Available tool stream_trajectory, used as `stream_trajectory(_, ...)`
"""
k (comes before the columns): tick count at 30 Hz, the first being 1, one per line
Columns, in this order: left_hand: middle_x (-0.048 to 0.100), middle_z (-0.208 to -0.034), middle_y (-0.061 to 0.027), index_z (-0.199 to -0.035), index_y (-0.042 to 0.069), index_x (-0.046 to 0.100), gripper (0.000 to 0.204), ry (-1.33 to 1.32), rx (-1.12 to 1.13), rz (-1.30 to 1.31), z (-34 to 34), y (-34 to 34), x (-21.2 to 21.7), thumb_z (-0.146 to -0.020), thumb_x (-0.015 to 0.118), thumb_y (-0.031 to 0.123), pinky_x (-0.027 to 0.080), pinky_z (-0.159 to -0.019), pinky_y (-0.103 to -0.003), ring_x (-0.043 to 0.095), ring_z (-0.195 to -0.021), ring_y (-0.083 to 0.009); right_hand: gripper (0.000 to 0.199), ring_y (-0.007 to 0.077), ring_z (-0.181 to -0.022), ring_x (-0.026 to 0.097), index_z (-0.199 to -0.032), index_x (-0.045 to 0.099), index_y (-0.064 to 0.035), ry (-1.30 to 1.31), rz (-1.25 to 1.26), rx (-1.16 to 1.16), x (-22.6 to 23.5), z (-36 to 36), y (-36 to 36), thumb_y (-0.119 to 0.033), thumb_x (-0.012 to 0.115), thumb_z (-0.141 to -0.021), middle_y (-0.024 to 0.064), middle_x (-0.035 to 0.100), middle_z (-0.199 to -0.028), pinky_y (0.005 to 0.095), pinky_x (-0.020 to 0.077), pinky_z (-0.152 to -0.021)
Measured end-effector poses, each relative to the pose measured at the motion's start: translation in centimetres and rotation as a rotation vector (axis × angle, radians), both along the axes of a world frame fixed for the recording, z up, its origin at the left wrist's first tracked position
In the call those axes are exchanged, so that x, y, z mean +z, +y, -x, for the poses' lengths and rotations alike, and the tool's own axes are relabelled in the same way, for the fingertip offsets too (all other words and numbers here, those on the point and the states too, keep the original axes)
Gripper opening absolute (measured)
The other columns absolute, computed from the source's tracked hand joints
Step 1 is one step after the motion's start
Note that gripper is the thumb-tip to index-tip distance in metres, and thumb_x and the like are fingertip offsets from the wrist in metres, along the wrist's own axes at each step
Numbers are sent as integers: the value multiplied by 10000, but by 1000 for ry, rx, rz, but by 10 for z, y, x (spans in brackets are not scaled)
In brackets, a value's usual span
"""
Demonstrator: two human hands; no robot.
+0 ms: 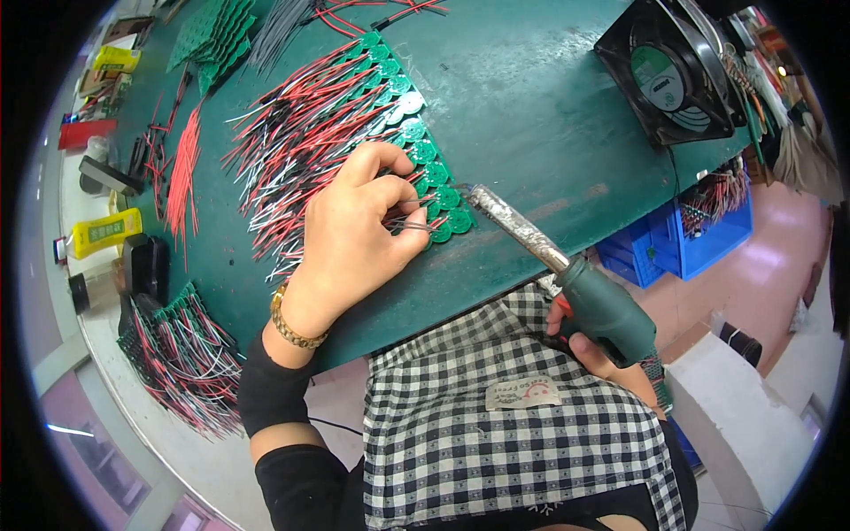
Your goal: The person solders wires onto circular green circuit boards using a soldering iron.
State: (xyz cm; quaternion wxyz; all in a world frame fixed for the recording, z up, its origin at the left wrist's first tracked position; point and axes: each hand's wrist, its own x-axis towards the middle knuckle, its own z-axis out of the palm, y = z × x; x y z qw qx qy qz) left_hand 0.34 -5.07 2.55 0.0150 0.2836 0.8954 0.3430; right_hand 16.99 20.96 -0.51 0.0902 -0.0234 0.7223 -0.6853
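My right hand point(591, 356) is wrapped round the dark green handle of a soldering gun point(609, 310) with a red trigger. Its worn metal barrel slants up and left, and the thin tip is close to the edge of a panel of small round green circuit boards point(434, 174). Over the near end of that panel, my left hand point(359, 226) pinches a thin dark wire point(413, 225) between thumb and fingers, its end by the lowest boards. Many red, black and white wires point(305, 133) fan out leftward from the panel, partly hidden under my left hand.
A black fan point(668, 80) stands at the table's right. Stacked green board panels point(212, 35), loose red wires point(183, 168) and a yellow package point(106, 233) are to the left. Another wired panel point(186, 354) hangs at the left edge. Blue bins point(717, 232) sit below right.
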Motion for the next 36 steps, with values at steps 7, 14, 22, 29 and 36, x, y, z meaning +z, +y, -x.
stream_trajectory(7, 586, -947, -80, -848, 32, 632, 138, 223, -120, 19, 6, -6, 11, -726, 688, 3, 492, -644, -309, 600, -774, -244, 264, 173, -722, 656, -1028, 614, -16, 105, -40, 22, -7, -2, 8, -112, 583, -783, 68, 653, -866, 297, 535, -684)
stream_trajectory(14, 587, -815, -132, -1209, 66, 577, 413, 77, -151, -36, -24, 4, 25, -811, 640, -23, 486, -594, -361, 612, -698, -287, 503, 165, -849, 560, -1148, 514, 9, -42, -6, 84, -12, -11, 23, -382, 629, -853, 91, 559, -987, 311, 466, -767)
stream_trajectory(22, 538, -786, -82, -918, 31, 608, 178, 76, -11, -65, -29, 6, 0, -766, 683, -24, 461, -534, -318, 538, -584, -219, 306, 179, -735, 674, -992, 642, -41, -87, -13, -96, -6, -16, 16, -130, 670, -700, 43, 678, -822, 271, 527, -689)
stream_trajectory(29, 545, -778, -49, -805, 34, 616, 165, 209, -29, -102, -29, 4, -11, -705, 709, -59, 402, -469, -233, 496, -553, -104, 241, 156, -715, 678, -912, 661, -49, -43, -69, -43, -2, -10, 19, -131, 686, -687, 42, 684, -793, 248, 529, -671)
stream_trajectory(36, 546, -714, -37, -719, 71, 593, 167, 110, 25, -77, -31, 5, -4, -625, 705, -9, 439, -457, -295, 544, -535, -185, 338, 194, -694, 682, -960, 647, -62, 20, -131, -9, -6, -12, 21, -235, 719, -678, 32, 689, -790, 261, 533, -650)
